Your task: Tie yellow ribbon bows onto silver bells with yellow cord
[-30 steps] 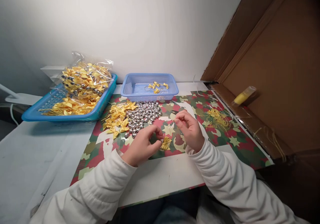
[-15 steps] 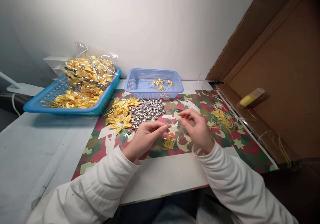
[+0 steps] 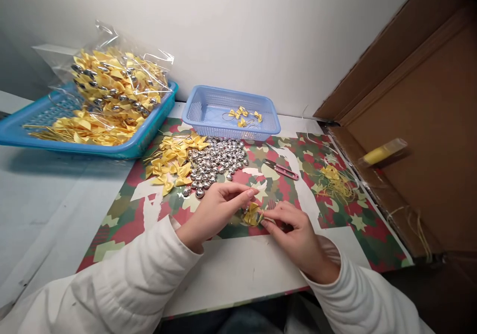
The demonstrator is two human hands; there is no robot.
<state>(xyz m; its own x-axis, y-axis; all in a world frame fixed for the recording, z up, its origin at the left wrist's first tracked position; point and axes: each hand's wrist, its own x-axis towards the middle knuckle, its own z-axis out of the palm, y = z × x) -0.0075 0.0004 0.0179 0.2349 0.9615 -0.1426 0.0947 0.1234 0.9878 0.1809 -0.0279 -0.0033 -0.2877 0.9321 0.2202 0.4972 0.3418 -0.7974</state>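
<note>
My left hand (image 3: 219, 209) is closed in a pinch, thumb against forefinger. A faint thin strand shows at its fingertips, too fine to make out. Just below them is a yellow ribbon bow (image 3: 252, 214) with a silver bell partly hidden beside it. My right hand (image 3: 296, 232) pinches the bow's gold cord at its right side, the fingertips close to the ribbon. Silver jingle bells (image 3: 219, 160) lie heaped beyond my left hand, with yellow bows (image 3: 173, 160) on gold stems to their left. Pink-handled thread snips (image 3: 285, 170) lie beyond my right hand.
A blue basket (image 3: 231, 130) at the back holds several bows. At left, a larger blue basket (image 3: 104, 150) carries bows and a filled clear bag (image 3: 119, 75). Tangled yellow cords (image 3: 337, 185) lie at right, near a cardboard wall (image 3: 417, 90) and a yellow tube (image 3: 385, 151).
My right hand has come down and toward me, from above the bow to its cord. The snips now show in full. My left hand stays pinched above the bow; the view has shifted slightly.
</note>
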